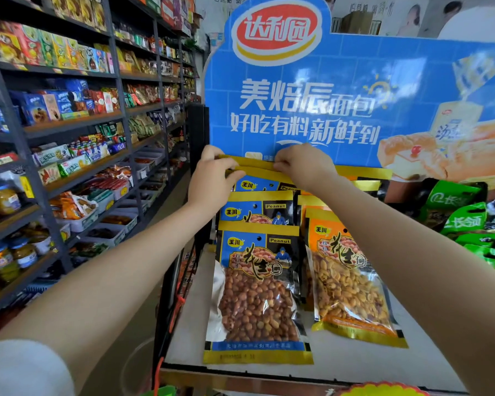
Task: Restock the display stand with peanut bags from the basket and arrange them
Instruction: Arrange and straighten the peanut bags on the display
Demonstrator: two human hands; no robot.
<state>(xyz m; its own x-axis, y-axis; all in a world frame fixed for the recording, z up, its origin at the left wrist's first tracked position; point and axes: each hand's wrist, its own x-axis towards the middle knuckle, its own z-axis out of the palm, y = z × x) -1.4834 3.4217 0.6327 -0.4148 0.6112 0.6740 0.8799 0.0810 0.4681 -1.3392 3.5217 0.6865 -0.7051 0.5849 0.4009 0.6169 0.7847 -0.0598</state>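
At frame centre, left hand (212,178) and right hand (303,167) pinch the back peanut bag (255,164); keep its top edge level, seated squarely behind the row.

I count two hands in view: my left hand (212,178) and my right hand (303,164). Blue bags (257,290) on the stand: at least four, overlapped in one column (the top ones show only their yellow edges, so the exact count is uncertain). Orange bags (352,284): one fully visible, with at least two more behind it. Green bags (466,218): at least four. Blue sign (340,95): one.
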